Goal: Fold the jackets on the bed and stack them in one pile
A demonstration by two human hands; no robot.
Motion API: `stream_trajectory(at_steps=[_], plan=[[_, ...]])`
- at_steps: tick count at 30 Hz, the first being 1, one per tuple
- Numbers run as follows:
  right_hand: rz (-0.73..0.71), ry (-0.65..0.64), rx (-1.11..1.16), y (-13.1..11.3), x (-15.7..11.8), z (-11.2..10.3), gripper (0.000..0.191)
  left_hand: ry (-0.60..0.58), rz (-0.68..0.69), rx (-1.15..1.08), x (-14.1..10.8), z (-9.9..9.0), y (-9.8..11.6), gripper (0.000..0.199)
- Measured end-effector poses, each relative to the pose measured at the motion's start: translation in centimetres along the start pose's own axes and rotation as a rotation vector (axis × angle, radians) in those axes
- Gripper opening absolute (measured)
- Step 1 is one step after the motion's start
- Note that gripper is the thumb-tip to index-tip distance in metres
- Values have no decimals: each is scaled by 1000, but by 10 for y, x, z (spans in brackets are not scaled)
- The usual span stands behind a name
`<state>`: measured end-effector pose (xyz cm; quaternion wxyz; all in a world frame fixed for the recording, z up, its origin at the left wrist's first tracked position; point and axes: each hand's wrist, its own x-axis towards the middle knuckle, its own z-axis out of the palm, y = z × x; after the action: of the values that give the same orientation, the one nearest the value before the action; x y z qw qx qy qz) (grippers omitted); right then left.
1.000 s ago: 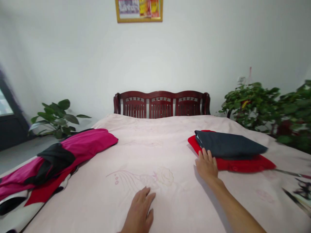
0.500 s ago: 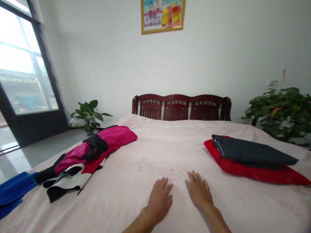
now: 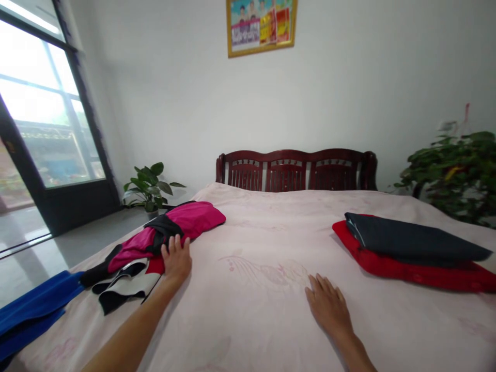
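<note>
My left hand [image 3: 177, 260] is at the right edge of a loose clothing pile, its fingers apart and overlapping the black part of a magenta and black garment [image 3: 197, 217]. Whether the fingertips touch the cloth is hard to tell. Below that garment lie a red piece and a white and black piece [image 3: 132, 284]. A blue garment [image 3: 34, 305] extends to the left edge. My right hand [image 3: 329, 305] rests flat on the pale pink sheet [image 3: 248, 320], fingers spread, holding nothing. To its right, a folded dark garment [image 3: 411, 240] lies on a folded red one [image 3: 418, 279].
A dark red wooden bench back [image 3: 296, 170] stands behind the sheet's far edge. Potted plants are at the left [image 3: 149, 188] and right [image 3: 457, 170]. A glass door [image 3: 73, 186] is at the far left, and a framed picture [image 3: 261, 51] hangs on the wall.
My left hand has moved left from the middle of the sheet to the magenta and black garment. My right hand remains on the sheet. The view has shifted slightly left.
</note>
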<state>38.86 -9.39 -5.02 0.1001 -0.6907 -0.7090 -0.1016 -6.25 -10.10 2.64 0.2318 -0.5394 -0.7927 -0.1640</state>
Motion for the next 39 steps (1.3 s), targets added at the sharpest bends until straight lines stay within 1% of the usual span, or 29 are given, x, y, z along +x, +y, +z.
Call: stream_trajectory(at_steps=[2, 3, 5, 6, 7, 9, 11, 13, 15, 16, 18, 20, 21, 23, 24, 25, 26, 27, 28, 29, 30, 31, 32, 33, 34, 35, 37, 39], plan=[[-2, 18, 10, 1, 0, 2, 52, 1, -77, 94, 11, -2, -35, 53], [0, 20, 11, 1, 1, 3, 52, -24, -97, 115, 13, -4, -50, 52], [4, 23, 9, 3, 1, 5, 52, -104, -118, 98, 16, -8, -72, 51], [4, 25, 7, 3, 1, 5, 52, -141, -132, 48, 17, -11, -80, 51], [2, 29, 3, 3, 1, 6, 52, -166, -155, -21, 18, -15, -86, 51], [-5, 45, -4, 4, 1, 7, 52, -179, -217, -169, 27, -25, -92, 48], [-8, 59, -7, 4, 1, 6, 51, -166, -287, -275, 41, -37, -93, 41], [-8, 73, -5, 4, 2, 6, 50, -151, -346, -340, 62, -50, -89, 33], [-7, 87, 5, 4, 2, 7, 50, -117, -406, -437, 86, -65, -76, 30], [-6, 95, 16, 4, 3, 8, 50, -92, -421, -501, 97, -73, -65, 30], [-11, 114, 53, 5, 4, 12, 50, -32, -391, -662, 115, -88, -35, 31], [-15, 140, 100, 7, 4, 17, 51, 24, -276, -859, 123, -102, 6, 33], [-18, 154, 128, 8, 5, 19, 51, 34, -200, -964, 122, -108, 28, 34], [-8, 181, 216, 11, 6, 23, 52, -8, -64, -1146, 110, -118, 72, 37], [11, 188, 286, 13, 6, 25, 51, -49, -11, -1212, 100, -122, 92, 38], [34, 183, 385, 16, 7, 25, 50, -132, 70, -1313, 88, -126, 109, 41], [61, 169, 495, 18, 8, 25, 50, -328, 212, -1520, 76, -128, 122, 48], [90, 150, 595, 21, 9, 23, 50, -526, 338, -1633, 63, -130, 132, 55], [123, 130, 687, 24, 9, 21, 52, -719, 446, -1692, 51, -131, 139, 61], [156, 105, 781, 26, 10, 18, 55, -884, 532, -1701, 41, -130, 143, 65], [192, 78, 881, 28, 10, 15, 58, -985, 584, -1650, 32, -127, 144, 66], [224, 46, 989, 30, 9, 11, 62, -1030, 613, -1570, 26, -121, 143, 65], [250, 14, 1099, 30, 9, 8, 66, -1030, 625, -1465, 22, -114, 140, 63], [265, -22, 1204, 30, 8, 5, 69, -990, 622, -1317, 19, -106, 135, 60], [269, -55, 1273, 28, 7, 3, 70, -927, 599, -1140, 18, -95, 129, 57], [251, -79, 1291, 25, 6, 1, 71, -857, 559, -958, 17, -84, 122, 54], [190, -104, 1217, 17, 4, -1, 72, -748, 448, -657, 15, -62, 106, 54], [102, -109, 1068, 6, 3, 0, 74, -717, 347, -512, 10, -42, 94, 61]])
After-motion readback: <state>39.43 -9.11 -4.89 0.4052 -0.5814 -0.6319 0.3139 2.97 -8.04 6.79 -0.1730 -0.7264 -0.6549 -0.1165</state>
